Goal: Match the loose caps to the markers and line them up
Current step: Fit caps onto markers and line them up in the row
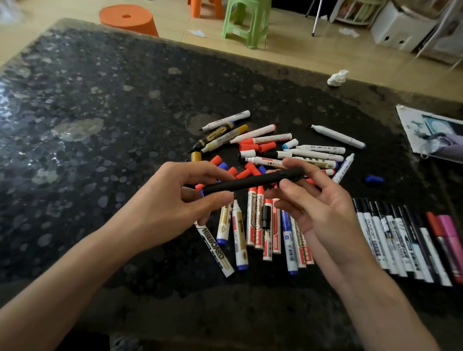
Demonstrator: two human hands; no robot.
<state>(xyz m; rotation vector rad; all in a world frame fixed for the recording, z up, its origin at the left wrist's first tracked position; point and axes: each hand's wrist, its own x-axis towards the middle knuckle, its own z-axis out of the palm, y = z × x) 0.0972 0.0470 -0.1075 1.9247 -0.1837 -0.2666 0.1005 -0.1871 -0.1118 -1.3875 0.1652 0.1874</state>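
Fingers [213,198] of both hands are closed round one black marker [254,183], which is held nearly level above the surface [94,142], over the pile. Its left end is gripped between the thumb and curled fingers of the left hand [171,199]. Its thicker right end is pinched between the thumb and forefinger of the right hand [322,205], whose other fingers are loosely spread.

Directly beneath, a fan of markers [260,229] with red or blue ends is laid out. About nine can be made out, some being hidden by the hands, and one black cap [266,216] is rested across them. Beyond the hands, uncapped markers [269,138] are jumbled with loose caps: at least six red caps [266,147], two blue caps [223,165] and one gold cap [196,156]. One further blue cap [373,178] is left apart to the right, and one white marker [338,136] is set apart behind it.

At the right, a tidy row [397,235] of capped markers is lined up side by side: mostly black-capped, then one red and one pink. The full count cannot be told.

One crumpled tissue [337,77] and one printed sheet [439,134] are seen at the surface's far right. On the floor behind, three stools are seen: two orange stools [129,18] and one green stool [248,17].
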